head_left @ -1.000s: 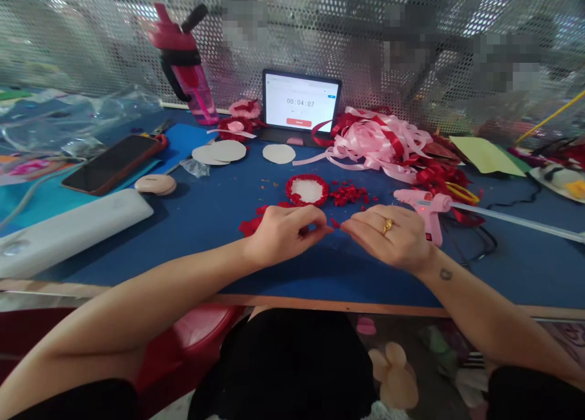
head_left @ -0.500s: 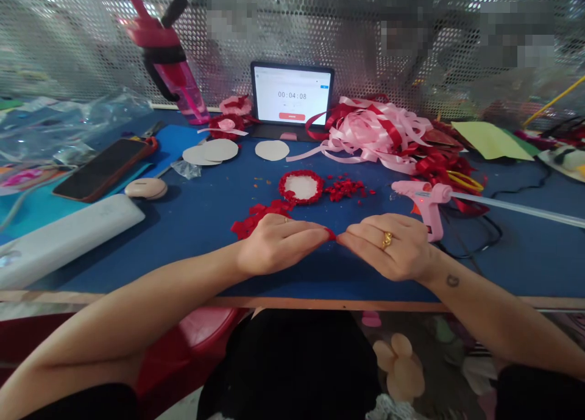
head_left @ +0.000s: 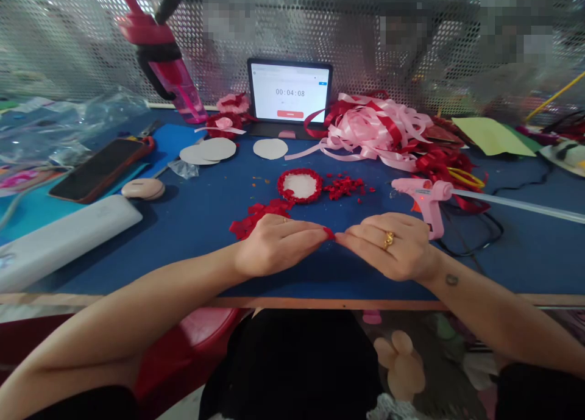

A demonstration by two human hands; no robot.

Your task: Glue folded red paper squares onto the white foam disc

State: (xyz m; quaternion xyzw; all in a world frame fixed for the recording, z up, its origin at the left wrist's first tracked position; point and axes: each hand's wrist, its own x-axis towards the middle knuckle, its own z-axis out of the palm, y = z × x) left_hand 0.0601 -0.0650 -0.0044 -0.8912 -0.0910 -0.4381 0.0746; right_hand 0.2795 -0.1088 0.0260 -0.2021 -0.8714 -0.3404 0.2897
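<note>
Between the fingertips of both hands, over the near part of the table, is a small red ribbon piece point(head_left: 329, 233). My left hand point(head_left: 278, 244) is closed in a pinch on its left end. My right hand point(head_left: 392, 244), with a gold ring, is pinched closed at its right end. A heap of red ribbon squares point(head_left: 258, 217) lies just behind my left hand, partly covered by it. Beyond the hands sits a white disc point(head_left: 299, 185) edged with red folded pieces. Small folded red bits point(head_left: 345, 187) are scattered to its right.
A pink glue gun point(head_left: 425, 194) with a long glue stick lies right of my right hand. Behind are tangled pink and red ribbons point(head_left: 365, 127), a tablet point(head_left: 290, 94) showing a timer, white discs point(head_left: 270, 148) and a bottle point(head_left: 176, 78). A white power strip point(head_left: 77, 240) lies left.
The view has shifted very slightly. Both hands stay in nearly the same place, still pinching at the red ribbon piece, a bit more of which shows by the left fingertips.
</note>
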